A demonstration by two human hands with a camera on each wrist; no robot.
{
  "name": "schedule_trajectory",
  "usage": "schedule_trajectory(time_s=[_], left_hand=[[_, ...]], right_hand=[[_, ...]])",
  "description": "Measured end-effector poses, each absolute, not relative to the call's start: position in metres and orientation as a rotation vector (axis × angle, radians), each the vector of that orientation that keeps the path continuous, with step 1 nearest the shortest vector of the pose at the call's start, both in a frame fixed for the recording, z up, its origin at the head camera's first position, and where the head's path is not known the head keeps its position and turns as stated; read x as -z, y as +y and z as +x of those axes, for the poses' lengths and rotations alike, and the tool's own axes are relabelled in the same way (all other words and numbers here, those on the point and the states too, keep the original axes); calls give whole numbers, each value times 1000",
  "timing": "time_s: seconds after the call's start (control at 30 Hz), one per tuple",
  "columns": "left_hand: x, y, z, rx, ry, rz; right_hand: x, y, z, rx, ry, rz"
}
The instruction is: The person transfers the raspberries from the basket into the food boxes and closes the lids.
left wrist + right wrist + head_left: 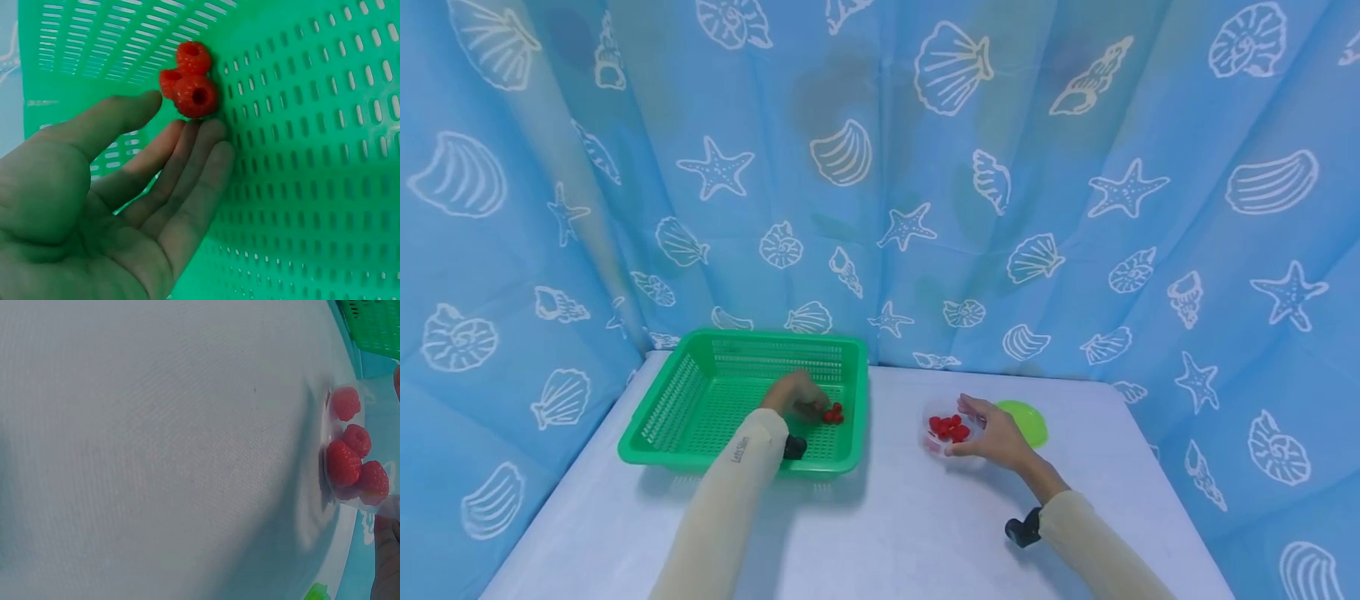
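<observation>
Raspberries lie three deep at the open left hand's fingertips in the basket, several already sit in the clear tub cupped by the right hand.

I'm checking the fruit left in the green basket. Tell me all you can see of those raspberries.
The raspberries are three red, bumpy berries in a tight cluster, two showing hollow cores. They lie on the slotted floor of the green plastic basket, near its right wall. The left hand is open beside them, fingertips right at the nearest berry; actual contact is hard to tell. They look whole, not crushed.
</observation>
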State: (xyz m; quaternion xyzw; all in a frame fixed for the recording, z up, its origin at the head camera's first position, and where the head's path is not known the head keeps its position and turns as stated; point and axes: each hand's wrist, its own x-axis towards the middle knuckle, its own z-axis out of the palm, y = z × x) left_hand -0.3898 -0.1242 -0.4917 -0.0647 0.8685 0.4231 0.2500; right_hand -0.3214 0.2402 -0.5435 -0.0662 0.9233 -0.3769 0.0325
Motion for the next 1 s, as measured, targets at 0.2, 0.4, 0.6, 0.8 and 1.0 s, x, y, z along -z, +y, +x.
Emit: schedule_trajectory(time_s=[0.2,0.4,0.6,0.8,1.0], left_hand=[[498,-118,-391,-1177,2325,-263],[502,-117,-393,-1141,2339,-264],[505,-116,-393,-1159,2338,-242],[504,-119,-396,-1136,2355,-249],[497,-123,-400,-1261,2391,-230]], right_hand=[[541,239,-321,1149,2852,-213],[542,239,-322,1148,2853,-208],[544,240,-322,1153,2853,-202],[547,240,-321,1142,2855,-189],[545,240,-321,1154,2854,-192]])
